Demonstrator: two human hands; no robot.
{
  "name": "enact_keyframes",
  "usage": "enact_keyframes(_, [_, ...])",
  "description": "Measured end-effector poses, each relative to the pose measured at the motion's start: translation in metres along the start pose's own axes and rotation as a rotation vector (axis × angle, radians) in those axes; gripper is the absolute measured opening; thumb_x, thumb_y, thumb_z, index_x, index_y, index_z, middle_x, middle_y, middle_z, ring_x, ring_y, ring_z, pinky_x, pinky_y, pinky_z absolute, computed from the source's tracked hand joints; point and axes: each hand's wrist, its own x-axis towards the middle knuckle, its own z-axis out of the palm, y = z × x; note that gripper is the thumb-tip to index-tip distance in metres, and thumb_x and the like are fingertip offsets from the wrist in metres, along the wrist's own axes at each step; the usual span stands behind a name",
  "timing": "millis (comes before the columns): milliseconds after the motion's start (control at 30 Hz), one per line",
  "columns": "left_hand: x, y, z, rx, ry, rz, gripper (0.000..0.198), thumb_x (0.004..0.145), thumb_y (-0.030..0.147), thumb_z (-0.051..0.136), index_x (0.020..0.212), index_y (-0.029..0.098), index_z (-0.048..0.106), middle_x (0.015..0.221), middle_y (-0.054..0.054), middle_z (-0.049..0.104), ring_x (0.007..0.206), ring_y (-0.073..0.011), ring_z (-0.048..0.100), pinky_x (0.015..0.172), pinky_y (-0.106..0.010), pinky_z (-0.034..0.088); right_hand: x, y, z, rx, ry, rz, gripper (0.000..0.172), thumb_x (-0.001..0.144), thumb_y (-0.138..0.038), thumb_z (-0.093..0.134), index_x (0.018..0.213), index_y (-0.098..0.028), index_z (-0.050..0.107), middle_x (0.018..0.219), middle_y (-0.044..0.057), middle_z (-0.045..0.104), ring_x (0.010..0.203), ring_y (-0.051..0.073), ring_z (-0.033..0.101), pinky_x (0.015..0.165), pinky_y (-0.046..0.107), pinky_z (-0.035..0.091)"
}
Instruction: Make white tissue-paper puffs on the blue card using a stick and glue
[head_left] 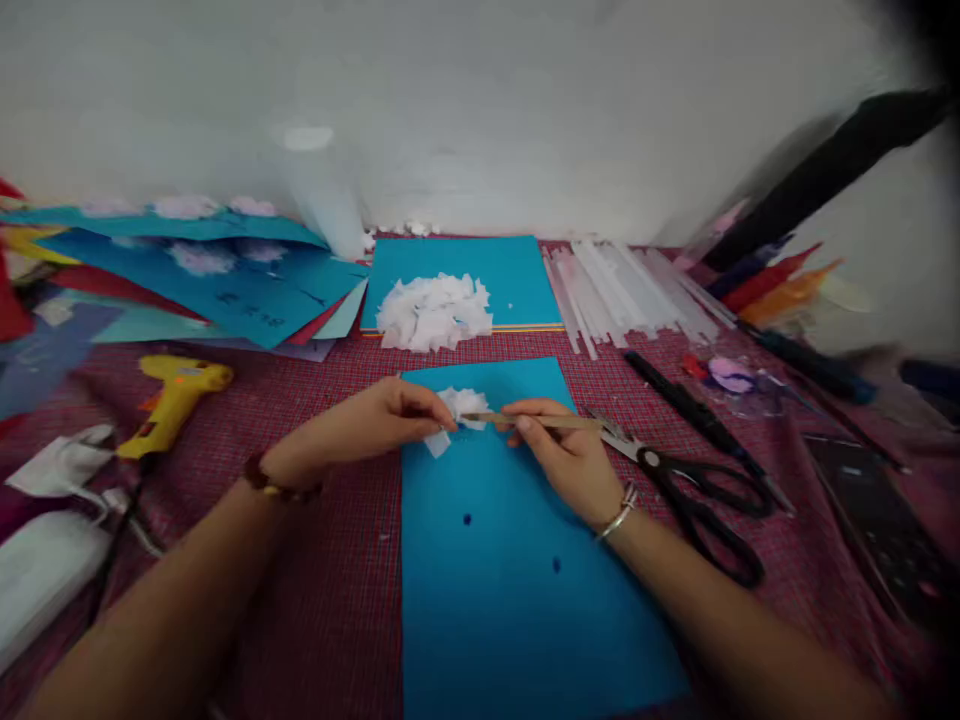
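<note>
A blue sheet of card [487,600] lies in front of me, with two dark spots on its middle part. Near its top edge is a cluster of white paper pieces [463,400]. My left hand [390,415] is at the left of this cluster, thumb and fingers pinched on a small white paper piece [437,443]. From the right, my right hand [559,450] grips a flat wooden stick [551,422]. The stick's left tip reaches the cluster, close to my left fingertips; whether it touches the held piece I cannot tell.
Black-handled scissors [697,500] lie right of the card, beside a black pen-like tool [682,410]. Behind is a pile of white paper pieces [435,312] on stacked card [517,280], near translucent glue sticks [630,295]. A yellow glue gun [172,400] and decorated blue cards [247,290] lie left.
</note>
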Motion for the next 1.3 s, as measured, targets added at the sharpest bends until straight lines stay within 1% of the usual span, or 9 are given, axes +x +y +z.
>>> enact_keyframes(67, [0.005, 0.000, 0.007, 0.009, 0.051, -0.004, 0.024, 0.082, 0.026, 0.052, 0.099, 0.017, 0.066, 0.075, 0.001, 0.060, 0.064, -0.0108, 0.050, 0.058, -0.022, 0.038, -0.001, 0.000, 0.000, -0.007, -0.009, 0.006, 0.016, 0.090, -0.027, 0.054, 0.096, -0.019, 0.066, 0.085, 0.004, 0.070, 0.070, 0.015, 0.063, 0.064, 0.028, 0.049])
enact_keyframes(167, [0.012, -0.001, 0.014, 0.029, 0.132, -0.011, 0.024, 0.081, 0.022, 0.052, 0.104, 0.017, 0.059, 0.068, 0.004, 0.051, 0.059, -0.0095, 0.046, 0.053, -0.021, 0.034, -0.002, 0.000, 0.000, 0.001, -0.009, 0.000, 0.016, 0.090, -0.028, 0.054, 0.097, -0.020, 0.066, 0.084, 0.003, 0.070, 0.070, 0.015, 0.063, 0.064, 0.029, 0.050])
enact_keyframes(267, [0.015, -0.003, 0.018, 0.055, 0.195, -0.024, 0.019, 0.079, 0.020, 0.053, 0.098, 0.017, 0.054, 0.066, 0.005, 0.048, 0.057, -0.0093, 0.045, 0.051, -0.020, 0.032, -0.004, -0.001, -0.001, 0.028, 0.024, -0.025, 0.015, 0.090, -0.027, 0.054, 0.096, -0.020, 0.066, 0.084, 0.003, 0.070, 0.070, 0.015, 0.063, 0.065, 0.030, 0.051])
enact_keyframes(400, [0.018, -0.002, 0.019, 0.056, 0.216, -0.029, 0.017, 0.078, 0.021, 0.053, 0.094, 0.017, 0.052, 0.067, 0.004, 0.050, 0.057, -0.0100, 0.047, 0.052, -0.021, 0.033, -0.009, -0.003, -0.002, 0.056, 0.096, -0.090, 0.013, 0.091, -0.024, 0.052, 0.094, -0.021, 0.064, 0.080, 0.001, 0.068, 0.069, 0.014, 0.063, 0.066, 0.029, 0.051])
enact_keyframes(633, [0.020, -0.003, 0.020, 0.003, 0.218, -0.005, 0.017, 0.077, 0.023, 0.054, 0.092, 0.017, 0.053, 0.067, 0.003, 0.051, 0.059, -0.0111, 0.047, 0.054, -0.023, 0.034, -0.012, -0.003, 0.001, -0.130, -0.064, -0.161, 0.016, 0.091, -0.020, 0.051, 0.099, -0.020, 0.065, 0.086, 0.002, 0.068, 0.075, 0.014, 0.063, 0.068, 0.027, 0.050])
enact_keyframes(833, [0.021, -0.005, 0.018, -0.037, 0.242, -0.007, 0.014, 0.077, 0.024, 0.056, 0.088, 0.015, 0.056, 0.067, 0.002, 0.054, 0.059, -0.0109, 0.049, 0.053, -0.023, 0.035, -0.008, -0.001, 0.002, -0.246, -0.087, -0.208, 0.018, 0.092, -0.019, 0.049, 0.101, -0.019, 0.064, 0.093, 0.005, 0.068, 0.083, 0.016, 0.065, 0.074, 0.029, 0.051])
enact_keyframes(1067, [0.017, -0.004, 0.015, -0.161, 0.312, -0.077, 0.011, 0.078, 0.025, 0.057, 0.084, 0.016, 0.058, 0.059, 0.004, 0.052, 0.052, -0.0091, 0.048, 0.047, -0.020, 0.035, -0.011, -0.003, 0.000, -0.345, -0.139, -0.303, 0.020, 0.093, -0.016, 0.047, 0.105, -0.021, 0.063, 0.098, 0.005, 0.067, 0.090, 0.016, 0.065, 0.078, 0.030, 0.053])
enact_keyframes(1200, [0.015, -0.008, 0.015, -0.173, 0.300, -0.048, 0.011, 0.078, 0.026, 0.058, 0.085, 0.016, 0.057, 0.061, 0.005, 0.051, 0.052, -0.0084, 0.046, 0.049, -0.020, 0.035, -0.014, -0.005, 0.003, -0.460, -0.180, -0.427, 0.022, 0.094, -0.016, 0.045, 0.106, -0.022, 0.061, 0.103, 0.007, 0.068, 0.095, 0.018, 0.064, 0.081, 0.032, 0.054])
enact_keyframes(1300, [0.012, -0.011, 0.016, -0.170, 0.276, 0.016, 0.013, 0.077, 0.027, 0.060, 0.082, 0.016, 0.056, 0.068, 0.003, 0.053, 0.060, -0.0093, 0.049, 0.056, -0.022, 0.038, -0.016, -0.007, 0.005, -0.533, -0.211, -0.482, 0.021, 0.095, -0.018, 0.044, 0.104, -0.021, 0.062, 0.104, 0.008, 0.068, 0.093, 0.018, 0.065, 0.079, 0.033, 0.055])
